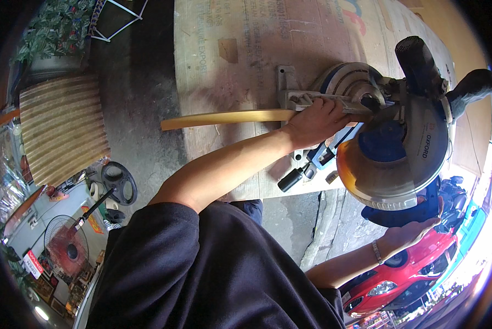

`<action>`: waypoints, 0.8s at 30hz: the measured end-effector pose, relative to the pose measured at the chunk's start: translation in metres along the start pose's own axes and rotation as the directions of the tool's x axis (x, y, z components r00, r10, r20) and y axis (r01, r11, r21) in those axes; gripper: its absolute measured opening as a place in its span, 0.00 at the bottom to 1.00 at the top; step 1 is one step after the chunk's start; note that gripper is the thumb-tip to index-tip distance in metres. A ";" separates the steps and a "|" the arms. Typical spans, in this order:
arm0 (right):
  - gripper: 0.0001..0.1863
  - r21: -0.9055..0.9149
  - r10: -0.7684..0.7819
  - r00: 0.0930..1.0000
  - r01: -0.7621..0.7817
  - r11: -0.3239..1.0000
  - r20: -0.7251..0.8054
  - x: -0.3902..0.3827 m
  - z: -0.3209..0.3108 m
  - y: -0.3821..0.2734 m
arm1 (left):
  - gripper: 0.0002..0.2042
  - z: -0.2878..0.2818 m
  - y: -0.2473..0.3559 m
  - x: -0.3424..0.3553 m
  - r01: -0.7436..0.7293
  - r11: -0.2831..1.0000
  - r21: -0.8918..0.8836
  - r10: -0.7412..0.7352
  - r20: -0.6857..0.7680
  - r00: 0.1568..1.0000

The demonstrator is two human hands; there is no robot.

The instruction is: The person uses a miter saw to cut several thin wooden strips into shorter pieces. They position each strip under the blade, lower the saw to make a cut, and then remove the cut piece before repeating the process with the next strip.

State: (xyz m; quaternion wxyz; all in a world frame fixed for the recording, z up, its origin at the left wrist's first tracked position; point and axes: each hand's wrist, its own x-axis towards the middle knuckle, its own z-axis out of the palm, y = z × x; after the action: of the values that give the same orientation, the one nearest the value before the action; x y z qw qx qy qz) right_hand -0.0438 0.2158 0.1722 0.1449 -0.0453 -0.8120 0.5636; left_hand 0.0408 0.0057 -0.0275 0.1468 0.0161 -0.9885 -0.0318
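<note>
A mitre saw (427,148) with a silver and clear blade guard stands at the right of a plywood-topped table. My left hand (318,122) presses a long, narrow wooden strip (229,117) against the saw's metal fence (283,88), fingers curled over it. The strip's free end reaches left past the table's edge. At the near right, my right hand (405,238) is closed around the saw's dark blue handle (402,214), its fingers partly hidden behind it. The blade lies mostly inside the guard, close to the right of my left hand.
The plywood tabletop (229,71) extends away behind the saw. A black clamp knob (290,180) juts out at its near side. Left on the floor side are a corrugated sheet (65,129) and a fan (68,249). A red car (399,274) is at the lower right.
</note>
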 end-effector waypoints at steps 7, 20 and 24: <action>0.38 -0.129 -0.155 0.985 0.164 0.978 0.077 0.000 -0.004 0.005 | 0.22 -0.001 -0.001 0.000 0.004 1.000 -0.019 -0.004 -0.010 1.000; 0.35 -0.095 -0.136 0.990 0.140 0.986 0.043 0.001 -0.005 0.015 | 0.31 0.010 0.003 0.000 0.035 0.999 -0.010 -0.036 -0.065 0.997; 0.33 -0.140 -0.136 0.990 0.140 0.980 0.033 -0.003 -0.002 0.012 | 0.33 0.012 0.003 0.001 0.040 0.999 0.024 -0.037 -0.089 0.995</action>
State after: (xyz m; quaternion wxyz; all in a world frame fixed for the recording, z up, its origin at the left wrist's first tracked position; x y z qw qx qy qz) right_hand -0.0416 0.2215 0.1616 0.1704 0.0075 -0.8530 0.4932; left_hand 0.0364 0.0094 -0.0388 0.1895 0.0385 -0.9809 -0.0211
